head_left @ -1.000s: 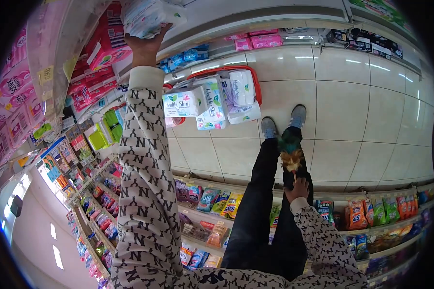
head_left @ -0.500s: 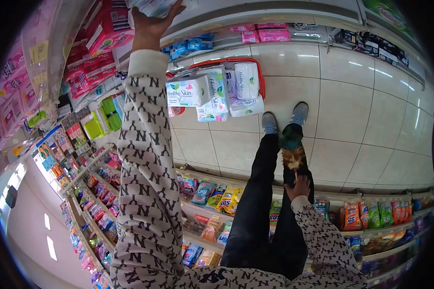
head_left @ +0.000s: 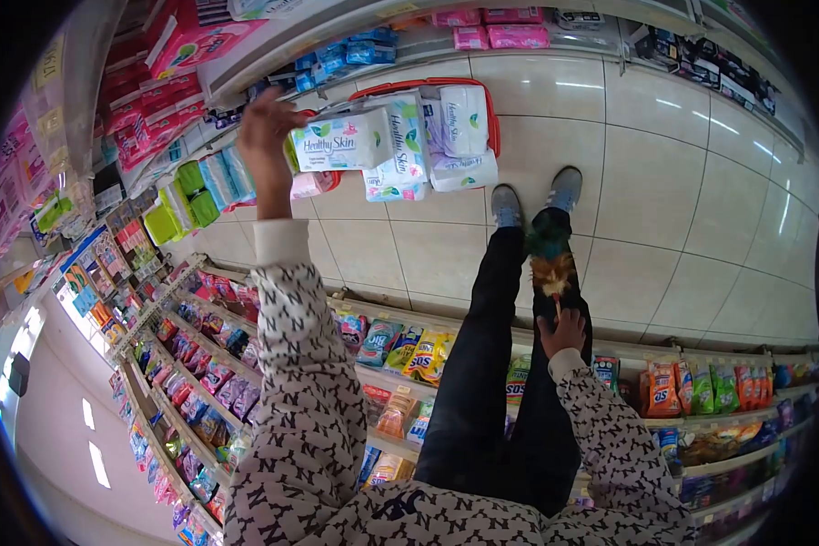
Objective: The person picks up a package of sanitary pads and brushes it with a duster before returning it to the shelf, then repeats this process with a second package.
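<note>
Upper left, the blurred left hand [head_left: 268,136], grip parted and seemingly empty, is beside the Healthy Skin pack [head_left: 341,143] atop the red basket [head_left: 494,118]; a square grasp should steady such packs. Right of centre, the right hand [head_left: 562,333] wraps its grip round the feather duster [head_left: 551,273]

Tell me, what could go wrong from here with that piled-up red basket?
The Healthy Skin pack at the heap's left might slide to the tiled floor if the left hand, close beside it, bumps it. The red basket stands near the shoes, so a careless step could catch it. With the right hand holding a feather duster, lifting something bulky may be awkward.
</note>
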Tool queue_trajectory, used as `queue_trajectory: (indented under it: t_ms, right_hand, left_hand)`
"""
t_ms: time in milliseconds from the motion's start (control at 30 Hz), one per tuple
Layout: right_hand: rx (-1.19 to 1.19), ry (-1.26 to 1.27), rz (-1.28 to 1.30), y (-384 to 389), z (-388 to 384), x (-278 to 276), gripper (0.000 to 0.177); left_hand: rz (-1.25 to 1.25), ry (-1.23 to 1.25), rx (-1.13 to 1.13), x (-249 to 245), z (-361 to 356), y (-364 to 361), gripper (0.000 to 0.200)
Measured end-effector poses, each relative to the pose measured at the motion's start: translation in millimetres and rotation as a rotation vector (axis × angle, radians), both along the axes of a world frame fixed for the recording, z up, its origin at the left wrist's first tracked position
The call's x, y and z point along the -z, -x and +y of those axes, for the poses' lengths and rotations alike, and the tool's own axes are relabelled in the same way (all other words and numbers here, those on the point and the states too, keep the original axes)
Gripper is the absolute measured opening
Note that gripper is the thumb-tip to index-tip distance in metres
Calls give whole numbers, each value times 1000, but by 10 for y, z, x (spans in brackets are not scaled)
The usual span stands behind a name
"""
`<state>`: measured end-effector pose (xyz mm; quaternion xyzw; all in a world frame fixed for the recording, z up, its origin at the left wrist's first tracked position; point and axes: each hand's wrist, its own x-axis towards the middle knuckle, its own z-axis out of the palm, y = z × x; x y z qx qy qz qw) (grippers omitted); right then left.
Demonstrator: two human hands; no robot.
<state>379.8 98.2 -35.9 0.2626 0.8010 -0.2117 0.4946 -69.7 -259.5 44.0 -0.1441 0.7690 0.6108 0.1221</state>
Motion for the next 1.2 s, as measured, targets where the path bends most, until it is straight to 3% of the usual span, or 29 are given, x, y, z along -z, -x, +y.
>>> queue_trajectory:
  t_ms: [67, 100, 133, 233, 333, 433, 533, 667, 733, 800, 867, 900, 1033, 1067, 1133, 1167, 1200]
  right_hand:
    - [-13, -3, -3, 22, -15, -20, 40]
    - [-17, -5, -4, 22, -22, -18, 39]
    - [-23, -7, -7, 15, -23, -25, 39]
    - [-52, -2, -10, 11, -25, -35, 37]
    - [-52, -3, 27, 51, -33, -84, 36]
    - [-24, 15, 124, 53, -18, -81, 35]
    - [25, 119, 524, 111, -12, -150, 39]
    - [197, 344, 819, 914, -231, -1180, 53]
    - [255, 442, 831, 1192, -455, -1909, 72]
    - [342, 620, 954, 1252, -640, -2305, 85]
    - [307, 725, 873, 1265, -721, -2871, 90]
    - [442, 904, 868, 1262, -947, -3462, 80]
    - [257, 763, 760, 1379, -666, -4173, 60]
    - [275, 838, 871, 1386, -574, -4074, 60]
    - [313, 735, 828, 1455, -622, -4217, 58]
    - [272, 751, 910, 1495, -539, -4196, 57]
    - [314, 813, 889, 1524, -550, -4382, 52]
  left_hand:
    - [256, 625, 603, 183, -116, -333, 71]
    - [271, 843, 804, 183, -54, -453, 104]
    - [145, 973, 876, 231, -37, -589, 115]
    - [220, 1143, 966, 432, -113, -639, 117]
    - [260, 1206, 1067, 526, -149, -448, 104]
    - [223, 1193, 1009, 512, -192, -452, 102]
    - [276, 1197, 884, 334, -203, -673, 101]
    - [330, 1017, 732, -763, 228, -1324, 98]
    - [386, 950, 705, -1495, 370, -1849, 98]
    - [382, 848, 686, -2227, 511, -2365, 98]
    - [409, 740, 664, -2702, 568, -2876, 97]
    - [461, 698, 627, -2926, 530, -3139, 99]
    - [454, 633, 543, -3507, 857, -3275, 105]
    - [483, 572, 513, -3581, 889, -3260, 105]
    - [574, 464, 469, -3503, 716, -3147, 105]
    - [583, 534, 447, -3574, 601, -3108, 106]
    - [568, 398, 323, -3510, 486, -3043, 107]
